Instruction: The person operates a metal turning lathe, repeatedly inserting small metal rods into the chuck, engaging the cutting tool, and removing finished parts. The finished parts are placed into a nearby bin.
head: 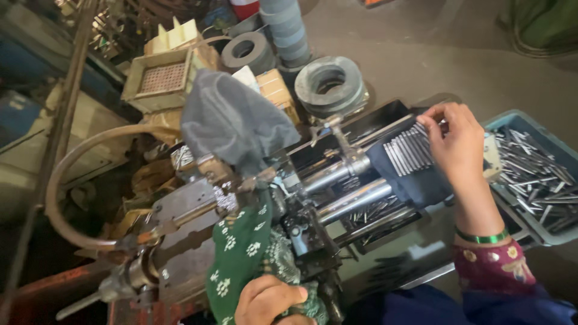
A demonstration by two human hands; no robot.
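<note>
At the centre of a crowded workshop stand, a small grinding or feeding machine (pixel 313 204) with polished steel guide bars (pixel 352 201) fills the view, its body draped with a grey cloth (pixel 232 120) and a green flowered cloth (pixel 241 253). Risk, as a judgement: loose fabric lying against the moving parts could be drawn in if the machine runs, and the left hand (pixel 271 301), closed in a fist on the green cloth at the lower edge, sits close to that mechanism. The right hand (pixel 457 144), fingers curled and pinching, steadies a row of thin metal pins (pixel 409 153) laid side by side on a dark blue pad (pixel 415 183) resting on the black tray (pixel 367 123); a nudge could scatter the row or spill pins among the bars. Just right of it, a blue-grey bin (pixel 563 238) holds a heap of similar pins. Behind stand stacked grey grinding wheels (pixel 331 84), a tan box (pixel 162 81) and a curved hose (pixel 66 180). The floor (pixel 421 54) is bare grey concrete; the surroundings are dim, oily and cluttered.
</note>
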